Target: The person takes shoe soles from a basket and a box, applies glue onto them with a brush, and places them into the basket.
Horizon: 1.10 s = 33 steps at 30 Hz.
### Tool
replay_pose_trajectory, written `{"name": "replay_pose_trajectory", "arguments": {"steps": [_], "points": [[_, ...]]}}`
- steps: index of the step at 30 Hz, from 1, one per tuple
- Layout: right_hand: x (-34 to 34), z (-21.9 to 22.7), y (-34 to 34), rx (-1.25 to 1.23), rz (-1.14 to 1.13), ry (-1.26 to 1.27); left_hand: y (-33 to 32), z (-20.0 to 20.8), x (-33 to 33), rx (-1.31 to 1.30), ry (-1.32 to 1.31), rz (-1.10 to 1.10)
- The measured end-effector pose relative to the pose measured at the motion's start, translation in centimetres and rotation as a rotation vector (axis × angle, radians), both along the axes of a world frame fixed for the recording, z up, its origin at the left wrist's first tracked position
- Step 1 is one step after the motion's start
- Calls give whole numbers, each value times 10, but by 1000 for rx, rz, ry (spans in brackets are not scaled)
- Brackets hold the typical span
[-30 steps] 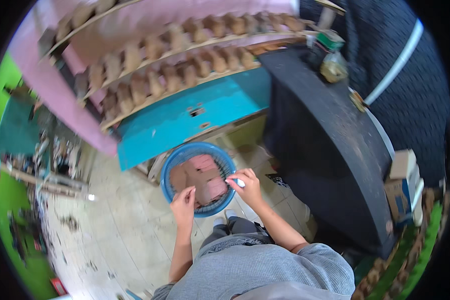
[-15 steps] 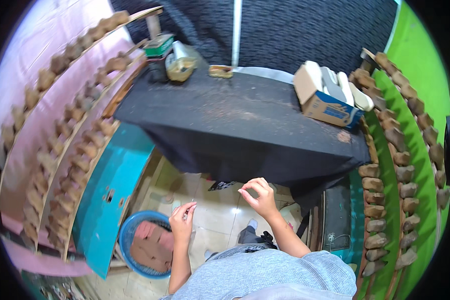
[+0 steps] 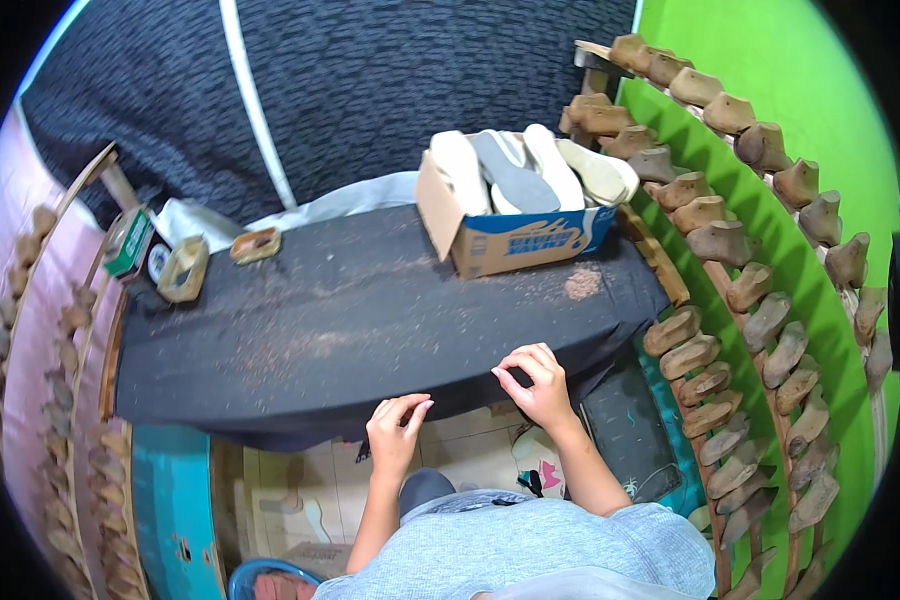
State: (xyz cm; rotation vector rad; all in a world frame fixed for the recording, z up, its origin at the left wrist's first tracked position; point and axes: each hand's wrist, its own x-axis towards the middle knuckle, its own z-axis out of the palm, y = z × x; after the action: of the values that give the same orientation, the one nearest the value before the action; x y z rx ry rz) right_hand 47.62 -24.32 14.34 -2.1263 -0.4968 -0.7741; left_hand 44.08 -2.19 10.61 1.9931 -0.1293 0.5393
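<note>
My left hand (image 3: 395, 430) is raised in front of the cloth-covered table, thumb and fingertips pressed together in a pinch. To its right, my right hand (image 3: 538, 383) is also pinched, thumb against forefinger, close to the table's front edge. Whatever lies between the fingertips of either hand is too small to make out. A gap separates the two hands, and neither visibly touches the table. The nearest surface is the black cloth (image 3: 370, 350), strewn with fine brownish scraps and dust.
On the table's right stands a cardboard box (image 3: 530, 243) filled with white and grey shoe soles (image 3: 518, 172). Small trays (image 3: 183, 270) and a green box (image 3: 130, 243) sit at the left. Racks of wooden shoe lasts (image 3: 718, 240) line both sides. A blue basin (image 3: 270, 580) is below.
My view has swung to the right and I stand closer to the table. Both hands are now nearer its front edge, still pinched. The basin has slid toward the lower edge of view.
</note>
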Motion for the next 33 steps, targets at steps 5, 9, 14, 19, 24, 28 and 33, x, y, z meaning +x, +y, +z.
{"name": "replay_pose_trajectory", "arguments": {"steps": [5,9,14,19,24,28,33], "points": [[43,-1,-29,27,-142,-16,-26,17,73,108,-101,-168],[78,7,-45,36,-248,-49,-55,46,139,153,-218,-292],[117,16,-74,-22,-414,-115,-113,88,202,166,-392,-456],[153,37,-111,-33,-575,-182,-182,105,251,69,-482,-520],[179,46,-152,-48,-646,-168,-257,102,293,5,-459,-517],[195,40,-173,-111,-718,-212,-306,100,319,48,-437,-499],[206,27,-197,-184,-722,-148,-334,95,334,60,-362,-512]]}}
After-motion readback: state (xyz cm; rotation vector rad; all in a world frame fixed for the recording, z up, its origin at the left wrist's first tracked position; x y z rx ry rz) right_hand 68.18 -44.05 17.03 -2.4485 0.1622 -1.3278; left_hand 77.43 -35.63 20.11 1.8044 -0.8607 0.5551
